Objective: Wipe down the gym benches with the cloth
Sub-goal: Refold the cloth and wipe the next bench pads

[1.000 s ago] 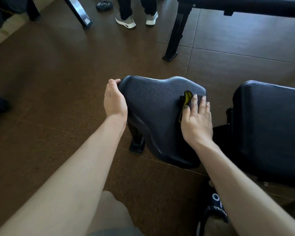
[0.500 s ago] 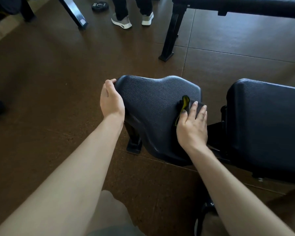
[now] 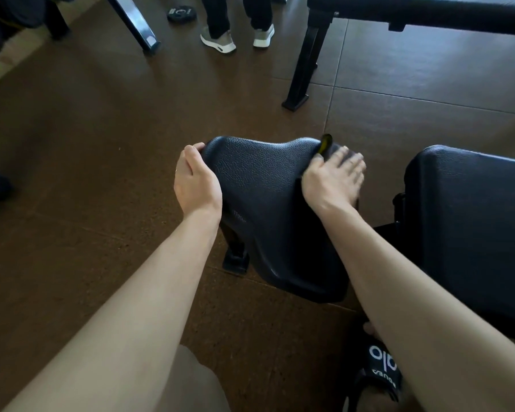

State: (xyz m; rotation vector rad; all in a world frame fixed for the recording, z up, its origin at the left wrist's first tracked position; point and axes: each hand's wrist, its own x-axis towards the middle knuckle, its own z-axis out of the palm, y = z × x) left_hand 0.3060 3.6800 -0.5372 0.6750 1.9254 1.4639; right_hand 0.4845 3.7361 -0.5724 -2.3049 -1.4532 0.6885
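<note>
Both hands on the seat pad, cloth under the right one.

I see my left hand (image 3: 195,181) with its grip curled round the far left corner of the black seat pad (image 3: 262,197). My right hand (image 3: 333,176) lies flat, fingers straight and blurred, pressing the dark cloth (image 3: 327,147) against the pad's far right edge; a yellow strip of the cloth sticks up just past the fingertips. The back pad (image 3: 470,233) sits to the right, apart from the seat. On the brown floor (image 3: 87,129) beyond stand another person's grey shoes (image 3: 235,40), a small weight plate (image 3: 181,14) and the black leg of another desk (image 3: 305,63).
</note>
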